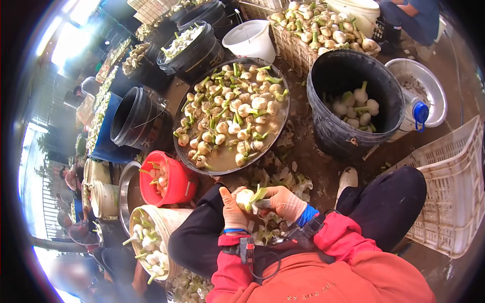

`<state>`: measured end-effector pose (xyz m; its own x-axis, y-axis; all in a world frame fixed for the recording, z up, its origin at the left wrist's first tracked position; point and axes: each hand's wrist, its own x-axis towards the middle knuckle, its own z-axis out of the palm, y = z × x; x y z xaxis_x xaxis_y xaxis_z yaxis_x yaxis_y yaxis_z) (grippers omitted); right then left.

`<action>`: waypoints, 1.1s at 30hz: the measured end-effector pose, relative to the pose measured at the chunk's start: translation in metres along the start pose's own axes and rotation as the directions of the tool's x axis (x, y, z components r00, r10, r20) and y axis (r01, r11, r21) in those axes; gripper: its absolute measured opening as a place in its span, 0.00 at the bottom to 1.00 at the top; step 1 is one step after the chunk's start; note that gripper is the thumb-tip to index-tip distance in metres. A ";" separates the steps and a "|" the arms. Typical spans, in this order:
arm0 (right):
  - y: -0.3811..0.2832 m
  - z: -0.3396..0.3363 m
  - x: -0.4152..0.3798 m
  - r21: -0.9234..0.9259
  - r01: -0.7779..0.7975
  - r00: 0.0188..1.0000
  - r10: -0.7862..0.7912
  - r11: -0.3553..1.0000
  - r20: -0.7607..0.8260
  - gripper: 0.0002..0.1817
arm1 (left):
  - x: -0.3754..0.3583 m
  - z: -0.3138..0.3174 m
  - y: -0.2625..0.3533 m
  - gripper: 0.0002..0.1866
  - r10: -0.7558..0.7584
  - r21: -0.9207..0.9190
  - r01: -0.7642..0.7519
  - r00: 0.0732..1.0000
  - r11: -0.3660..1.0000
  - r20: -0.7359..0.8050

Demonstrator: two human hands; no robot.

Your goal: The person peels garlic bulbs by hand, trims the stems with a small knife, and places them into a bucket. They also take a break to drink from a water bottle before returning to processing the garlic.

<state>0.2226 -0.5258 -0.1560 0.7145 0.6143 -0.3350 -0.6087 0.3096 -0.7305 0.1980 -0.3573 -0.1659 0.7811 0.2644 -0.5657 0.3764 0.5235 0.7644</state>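
Observation:
A white garlic bulb point(245, 200) with a green stem is in front of my lap. My left hand point(235, 212), in a pale orange glove, wraps round it with the thumb up. On the bulb's stem side, my right hand point(287, 203), also gloved, is closed on a short grey blade-like tool point(263, 203), which touches or nearly touches the bulb. The tool's handle is hidden in the fingers. Beyond my hands, a wide round basin point(178, 154) holds many garlic bulbs in muddy water.
A black bucket point(323, 126) with several cleaned bulbs stands ahead right. A red bucket point(188, 187) and a cream bucket point(174, 214) with garlic stand left. An empty plastic crate point(444, 192) lies right. Peelings point(295, 182) cover the floor; a piled crate point(295, 53) is behind.

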 end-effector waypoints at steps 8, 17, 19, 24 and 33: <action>0.016 0.005 0.011 -0.058 -0.068 0.997 0.065 0.996 -0.047 0.13 | -0.024 0.001 -0.022 0.43 0.426 0.273 -0.496 0.861 0.824 0.279; 0.049 -0.060 0.038 -0.197 -0.027 0.879 -0.071 0.980 -0.472 0.12 | -0.042 -0.002 -0.012 0.27 0.023 0.117 -0.036 0.993 0.992 0.117; 0.059 -0.071 0.042 -0.233 -0.058 0.903 -0.049 0.971 -0.428 0.14 | -0.045 -0.001 -0.009 0.27 0.025 0.116 -0.029 0.999 0.993 0.037; 0.038 -0.017 0.026 -0.485 -0.019 0.999 0.033 0.875 0.021 0.31 | -0.029 -0.016 -0.018 0.23 0.025 0.073 -0.016 0.991 0.997 -0.134; 0.043 0.004 0.021 -0.551 0.092 0.884 -0.324 0.829 -0.339 0.18 | -0.023 -0.008 -0.042 0.16 0.068 0.136 -0.056 0.994 0.989 -0.088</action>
<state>0.2099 -0.4965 -0.1922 0.9451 0.1969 -0.2610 -0.2483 -0.0868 -0.9648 0.1598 -0.3791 -0.1873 0.7581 0.3699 -0.5371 0.3965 0.3926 0.8299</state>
